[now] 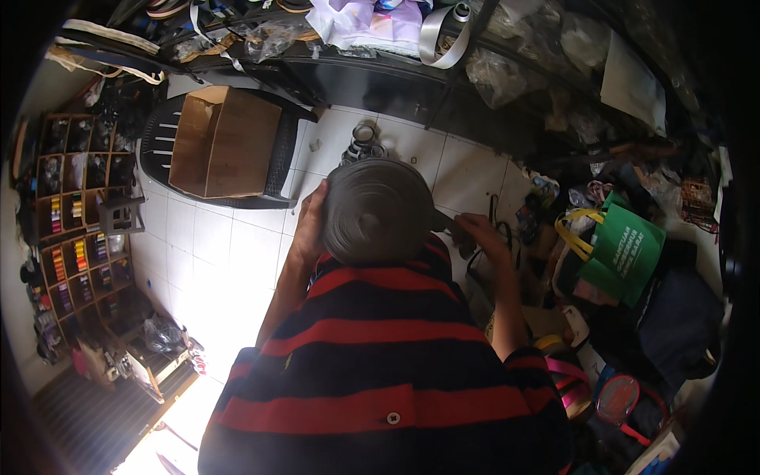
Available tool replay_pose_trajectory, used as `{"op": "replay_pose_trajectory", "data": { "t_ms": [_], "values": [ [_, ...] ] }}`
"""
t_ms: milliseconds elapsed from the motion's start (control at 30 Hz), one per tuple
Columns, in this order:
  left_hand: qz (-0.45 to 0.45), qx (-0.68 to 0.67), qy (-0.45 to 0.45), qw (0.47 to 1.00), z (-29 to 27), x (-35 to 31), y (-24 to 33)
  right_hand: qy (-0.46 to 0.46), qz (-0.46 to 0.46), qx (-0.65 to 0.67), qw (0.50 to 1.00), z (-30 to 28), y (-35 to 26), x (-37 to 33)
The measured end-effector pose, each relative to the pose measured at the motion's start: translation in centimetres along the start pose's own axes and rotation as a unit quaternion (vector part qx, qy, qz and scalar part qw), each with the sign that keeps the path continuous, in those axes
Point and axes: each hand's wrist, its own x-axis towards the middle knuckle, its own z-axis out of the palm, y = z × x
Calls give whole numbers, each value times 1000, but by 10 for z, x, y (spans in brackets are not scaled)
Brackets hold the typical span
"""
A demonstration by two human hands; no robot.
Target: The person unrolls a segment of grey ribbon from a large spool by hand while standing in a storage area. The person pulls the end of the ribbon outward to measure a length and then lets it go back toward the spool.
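Observation:
A big roll of dark grey webbing [380,210] stands in front of my striped shirt, its flat coiled side toward me. My left hand [311,218] grips the roll's left edge, with most of its fingers hidden behind the coil. From the roll's right side runs a short loose end of the strap [445,223]. My right hand [479,233] pinches this end, a little apart from the coil. Just beyond the roll, several small dark rings or rolls [364,134] lie on the tiled floor.
At the far left a black plastic chair [285,170] bears an open cardboard box [245,138]. A wooden rack [75,190] with thread spools lines the left wall. On the right, a green bag [629,249] sits among heaped goods, near a red racket [617,400]. A cluttered shelf [372,59] crosses the back.

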Motion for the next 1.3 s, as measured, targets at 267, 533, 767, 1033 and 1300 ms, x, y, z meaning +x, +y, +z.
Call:
{"op": "replay_pose_trajectory", "data": {
  "t_ms": [267,533,767,1033,1300],
  "values": [
    [4,232,-123,965,47,16,40,-52,-358,20,932,50,-157,33],
    [-24,396,-123,910,69,7,86,-129,-314,-259,904,46,-212,32],
    [-16,441,-114,890,61,7,79,-85,-259,-302,914,45,-193,-1],
    [95,476,-138,863,35,21,62,-31,-176,-189,966,66,-182,0],
    [31,553,-145,820,42,12,86,-59,-139,-299,942,69,-167,16]
  ]
}}
